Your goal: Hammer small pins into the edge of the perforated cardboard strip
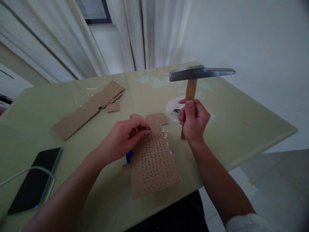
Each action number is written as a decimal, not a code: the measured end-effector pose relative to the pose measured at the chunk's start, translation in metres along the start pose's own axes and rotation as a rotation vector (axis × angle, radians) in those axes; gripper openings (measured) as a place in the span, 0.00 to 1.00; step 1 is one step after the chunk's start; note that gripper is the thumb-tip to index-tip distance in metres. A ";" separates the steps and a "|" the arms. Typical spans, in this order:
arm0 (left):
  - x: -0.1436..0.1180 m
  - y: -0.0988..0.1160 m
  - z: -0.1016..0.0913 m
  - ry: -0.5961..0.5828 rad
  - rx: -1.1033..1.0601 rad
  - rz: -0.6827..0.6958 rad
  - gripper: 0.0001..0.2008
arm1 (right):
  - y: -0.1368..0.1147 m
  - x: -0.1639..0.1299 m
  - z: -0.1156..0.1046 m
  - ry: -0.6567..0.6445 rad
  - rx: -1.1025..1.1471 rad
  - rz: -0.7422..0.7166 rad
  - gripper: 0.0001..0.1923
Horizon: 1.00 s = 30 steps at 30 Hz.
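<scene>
My right hand (195,120) is wrapped round the wooden handle of a hammer (190,89), held upright above the table with its metal head at the top. Over the far end of a piece of cardboard (156,161) marked with rows of small dark dots, my left hand (127,137) is closed in a pinch. Something small and shiny, like metal, shows between its thumb and fingers; its exact kind is too small to tell. Part of a blue object (129,156) sticks out at the cardboard's left edge, mostly hidden.
A long cardboard strip (84,114) and smaller scraps lie at the back left. A phone (36,180) with a white cable (36,167) rests at the front left. Behind my right hand is a clear plastic bag (171,106) with dark contents. The table's edge (263,146) runs along the right.
</scene>
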<state>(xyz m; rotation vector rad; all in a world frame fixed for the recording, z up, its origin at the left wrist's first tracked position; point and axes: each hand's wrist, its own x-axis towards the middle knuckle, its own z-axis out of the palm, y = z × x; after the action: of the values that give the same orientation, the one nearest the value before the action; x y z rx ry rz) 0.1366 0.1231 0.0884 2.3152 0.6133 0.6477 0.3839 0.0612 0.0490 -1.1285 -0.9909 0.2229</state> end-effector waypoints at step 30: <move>0.000 0.001 0.005 0.016 0.034 -0.012 0.04 | -0.006 0.001 -0.004 -0.032 0.002 0.000 0.19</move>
<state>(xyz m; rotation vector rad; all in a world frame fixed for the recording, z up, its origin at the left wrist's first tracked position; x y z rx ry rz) 0.1395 0.1205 0.0857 2.3379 0.6500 0.6558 0.3853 0.0559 0.0543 -1.1265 -1.0188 0.2425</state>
